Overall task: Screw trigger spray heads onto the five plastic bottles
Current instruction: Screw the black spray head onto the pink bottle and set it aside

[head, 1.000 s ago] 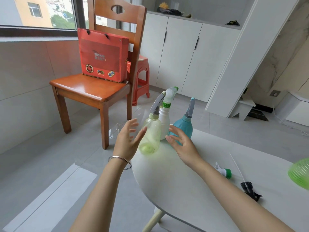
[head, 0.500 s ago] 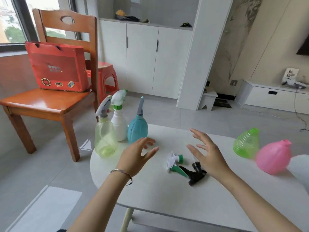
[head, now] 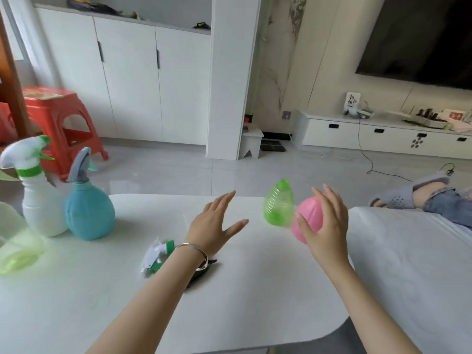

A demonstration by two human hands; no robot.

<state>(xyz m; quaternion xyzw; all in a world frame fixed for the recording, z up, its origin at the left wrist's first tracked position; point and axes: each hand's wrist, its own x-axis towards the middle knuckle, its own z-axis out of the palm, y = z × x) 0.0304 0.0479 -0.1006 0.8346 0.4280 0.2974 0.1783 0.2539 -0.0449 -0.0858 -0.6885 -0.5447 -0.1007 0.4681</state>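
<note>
Three bottles with spray heads stand at the table's left: a pale yellow-green bottle (head: pixel 15 249) at the frame edge, a white bottle (head: pixel 42 208) and a teal bottle (head: pixel 88 215). A green ribbed bottle (head: pixel 278 204) and a pink bottle (head: pixel 307 221) stand headless at the far right of the table. My right hand (head: pixel 325 226) is open, right in front of the pink bottle. My left hand (head: pixel 215 226) hovers open left of the green bottle. A white-green spray head (head: pixel 157 256) and a black spray head (head: pixel 201 270) lie under my left wrist.
The white table (head: pixel 255 290) ends close to a grey-white couch (head: pixel 408 264) on the right, where a person's foot in a grey slipper (head: pixel 408 195) rests. A red plastic stool (head: pixel 55 123) stands on the floor behind the left bottles.
The view swung right, away from the chair. Both hands moved right from the capped bottles over the loose spray heads to the green and pink bottles.
</note>
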